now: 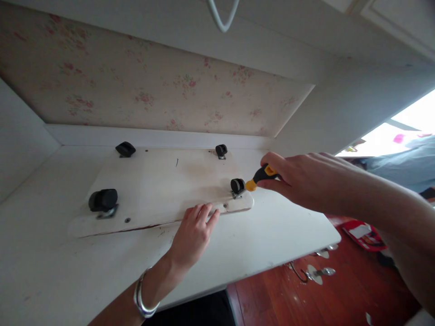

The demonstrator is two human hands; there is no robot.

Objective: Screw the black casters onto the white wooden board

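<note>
A white board (163, 181) with rounded corners lies flat, a black caster wheel near each corner. My right hand (283, 174) grips a yellow and black screwdriver (263, 175), its tip end reaching the base of the front right caster (237, 185). Whether the tip sits in a screw is too small to tell. On the board's front edge rest the spread fingers of my left hand (195, 231), close to a screw (224, 205). The front left caster (103, 200), back left caster (125, 149) and back right caster (221, 150) stand wheel up.
The board lies on a white surface (278, 226) backed by a floral panel (186, 90). A white hook-shaped piece (223, 20) hangs above. Below right, a chandelier-like fixture (316, 274) and a red package (363, 234) lie on the reddish wooden floor (272, 299).
</note>
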